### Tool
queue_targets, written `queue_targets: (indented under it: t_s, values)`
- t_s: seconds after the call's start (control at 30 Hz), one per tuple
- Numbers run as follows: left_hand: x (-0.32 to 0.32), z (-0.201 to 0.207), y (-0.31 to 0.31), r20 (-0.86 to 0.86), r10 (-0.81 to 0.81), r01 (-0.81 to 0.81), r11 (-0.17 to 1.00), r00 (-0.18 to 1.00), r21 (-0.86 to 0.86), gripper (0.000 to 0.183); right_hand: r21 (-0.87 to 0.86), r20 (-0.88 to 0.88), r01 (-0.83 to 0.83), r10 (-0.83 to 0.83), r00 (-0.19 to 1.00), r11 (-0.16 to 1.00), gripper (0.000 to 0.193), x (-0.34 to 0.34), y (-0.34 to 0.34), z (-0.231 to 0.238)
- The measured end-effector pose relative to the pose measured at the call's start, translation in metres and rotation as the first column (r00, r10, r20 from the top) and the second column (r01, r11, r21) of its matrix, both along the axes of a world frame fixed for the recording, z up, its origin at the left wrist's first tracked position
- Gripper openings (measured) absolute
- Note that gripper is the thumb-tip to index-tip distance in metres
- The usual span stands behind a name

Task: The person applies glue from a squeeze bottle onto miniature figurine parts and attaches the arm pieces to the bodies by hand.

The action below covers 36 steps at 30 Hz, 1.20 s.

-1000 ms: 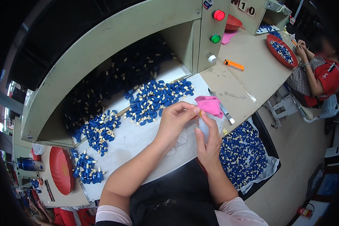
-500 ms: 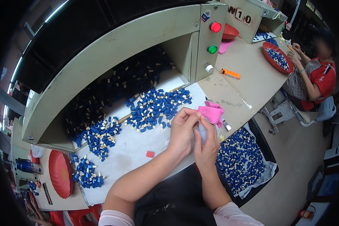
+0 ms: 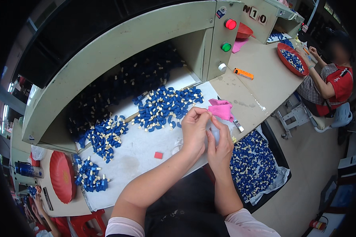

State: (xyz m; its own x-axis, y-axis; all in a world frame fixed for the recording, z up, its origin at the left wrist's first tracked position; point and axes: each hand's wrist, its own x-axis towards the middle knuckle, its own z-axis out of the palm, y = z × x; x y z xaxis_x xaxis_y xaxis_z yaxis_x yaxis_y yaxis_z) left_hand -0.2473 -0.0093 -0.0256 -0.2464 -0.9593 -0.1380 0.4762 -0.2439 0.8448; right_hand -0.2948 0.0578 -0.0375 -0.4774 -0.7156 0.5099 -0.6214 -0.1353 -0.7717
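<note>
Working close, we judge, we pinch our left hand (image 3: 194, 129) closed against our right hand (image 3: 220, 147), whose hold we cannot tell; any piece there is hidden. The next move wants steadiness. Blue pieces (image 3: 156, 108) lie left beyond the grip, black tray (image 3: 280, 154) rim rightward; white sheet (image 3: 134, 136) gives room leftward.

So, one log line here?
left hand: pinched, contents unclear; right hand: beside left, grip unclear; pink cloth: just beyond; blue-and-cream pieces: piled nearby
</note>
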Motion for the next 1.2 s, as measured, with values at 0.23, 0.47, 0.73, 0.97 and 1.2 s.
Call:
queue_targets:
  t_s: [0.23,0.47,0.73,0.97,1.2]
  values:
    - [0.009,0.016,-0.038,0.048,0.065,-0.061,0.995,0.997,-0.080,0.003,-0.004,0.316,-0.085,0.082,0.945,0.996,0.026,-0.005,0.021,-0.013]
    - [0.011,0.004,-0.013,0.211,-0.182,0.199,0.978,0.960,-0.062,0.004,-0.265,0.795,-0.226,0.345,0.498,0.937,0.032,-0.016,0.024,-0.006]
    - [0.021,0.017,0.010,0.014,-0.409,0.408,0.912,0.913,0.045,0.007,-0.458,0.853,-0.274,0.505,0.132,0.846,0.036,-0.017,0.025,-0.006]
    - [0.024,0.014,0.011,0.003,-0.397,0.397,0.917,0.918,0.025,0.010,-0.467,0.854,-0.291,0.512,0.096,0.835,0.035,-0.013,0.025,-0.006]
    - [0.025,0.011,0.008,0.065,-0.393,0.396,0.918,0.917,-0.032,0.009,-0.446,0.858,-0.316,0.501,0.116,0.838,0.034,-0.014,0.022,-0.012]
